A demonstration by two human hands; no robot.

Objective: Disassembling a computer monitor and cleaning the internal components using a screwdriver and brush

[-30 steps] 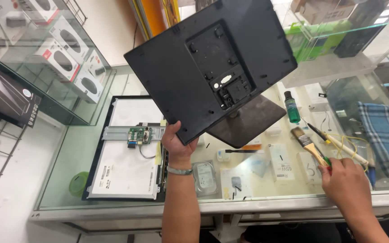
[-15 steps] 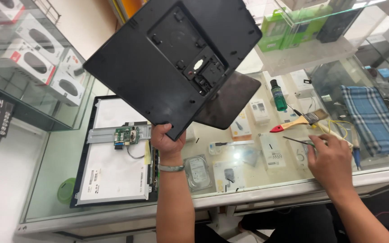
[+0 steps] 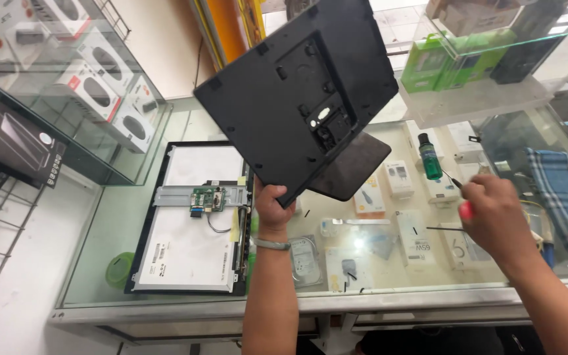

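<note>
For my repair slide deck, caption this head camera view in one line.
Left hand lifts a black plastic monitor back cover above a glass counter; right hand holds a red-handled tool.

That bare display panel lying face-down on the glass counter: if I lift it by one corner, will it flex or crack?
The display panel looks thin and wide, so it probably flexes if lifted by one corner. Its small green circuit board and cable sit exposed, likely fragile. On the smooth glass counter it may slide when pushed.
</note>
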